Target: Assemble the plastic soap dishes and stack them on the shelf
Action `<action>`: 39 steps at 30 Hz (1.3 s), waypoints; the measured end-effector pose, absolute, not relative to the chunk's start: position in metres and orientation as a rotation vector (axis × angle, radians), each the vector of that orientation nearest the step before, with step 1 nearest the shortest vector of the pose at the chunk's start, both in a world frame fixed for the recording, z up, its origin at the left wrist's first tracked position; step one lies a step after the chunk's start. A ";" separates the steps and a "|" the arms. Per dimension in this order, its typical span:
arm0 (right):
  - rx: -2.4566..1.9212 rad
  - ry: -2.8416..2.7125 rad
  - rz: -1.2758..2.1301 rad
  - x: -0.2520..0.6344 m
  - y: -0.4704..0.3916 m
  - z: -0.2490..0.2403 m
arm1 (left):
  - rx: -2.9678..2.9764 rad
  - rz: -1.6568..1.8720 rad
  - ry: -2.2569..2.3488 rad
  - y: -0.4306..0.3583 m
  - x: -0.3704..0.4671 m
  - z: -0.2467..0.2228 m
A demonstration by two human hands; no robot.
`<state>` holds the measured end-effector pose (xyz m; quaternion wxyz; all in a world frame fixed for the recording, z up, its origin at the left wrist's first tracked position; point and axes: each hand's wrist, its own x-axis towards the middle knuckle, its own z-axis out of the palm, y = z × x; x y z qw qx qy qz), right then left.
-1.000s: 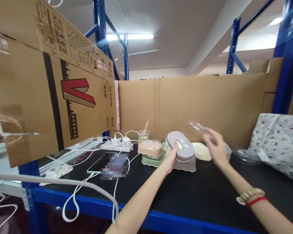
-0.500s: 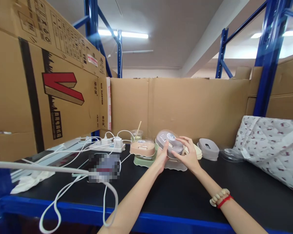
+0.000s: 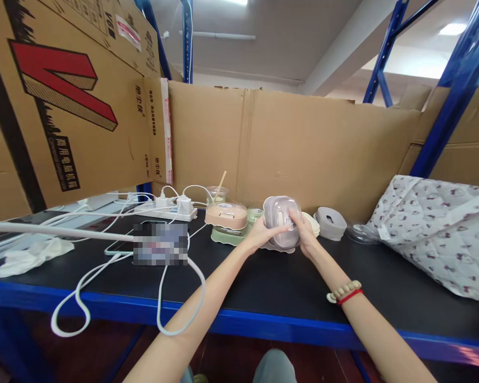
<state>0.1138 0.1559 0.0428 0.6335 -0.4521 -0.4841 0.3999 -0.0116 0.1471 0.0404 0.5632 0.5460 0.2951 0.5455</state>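
Observation:
A grey-mauve box with a clear domed lid (image 3: 282, 213) is held up between both hands, its lid turned toward me. My left hand (image 3: 261, 234) grips its left side, the thumb lying across the lid. On the right side, my right hand (image 3: 303, 230) has its fingers on the lid's edge. Behind and left, a peach lidded box (image 3: 225, 217) rests on a green one (image 3: 225, 236). Part of another scalloped grey rim shows below the held box. Cream pieces (image 3: 313, 225) and a stack of grey pieces (image 3: 331, 223) stand to the right.
A power strip (image 3: 165, 213) with white cables, a pixelated item (image 3: 160, 244) and a crumpled tissue (image 3: 34, 256) lie left. Behind stands a cup with a straw (image 3: 217, 196). At right are clear lids (image 3: 363, 234) and a patterned bag (image 3: 443, 234). A blue edge (image 3: 283, 324) runs along the front.
The held box has turned from a slanted position to more upright, its lid facing me. My left thumb now reaches across the lid. The view has tilted down.

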 end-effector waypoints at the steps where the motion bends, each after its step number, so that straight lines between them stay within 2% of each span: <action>1: -1.031 -1.107 0.909 0.113 0.155 0.043 | 1.285 1.307 0.698 0.147 -0.011 0.040; 9: -0.966 -1.239 0.850 0.112 0.155 0.038 | 1.251 1.562 0.711 0.151 -0.008 0.039; 23: -0.907 -1.197 0.941 0.113 0.152 0.042 | 1.432 1.581 0.682 0.150 -0.007 0.035; 31: -0.943 -1.244 0.822 0.114 0.153 0.044 | 1.396 1.588 0.705 0.150 -0.006 0.036; 39: -0.920 -1.300 0.806 0.116 0.152 0.041 | 1.599 1.649 0.652 0.149 -0.009 0.035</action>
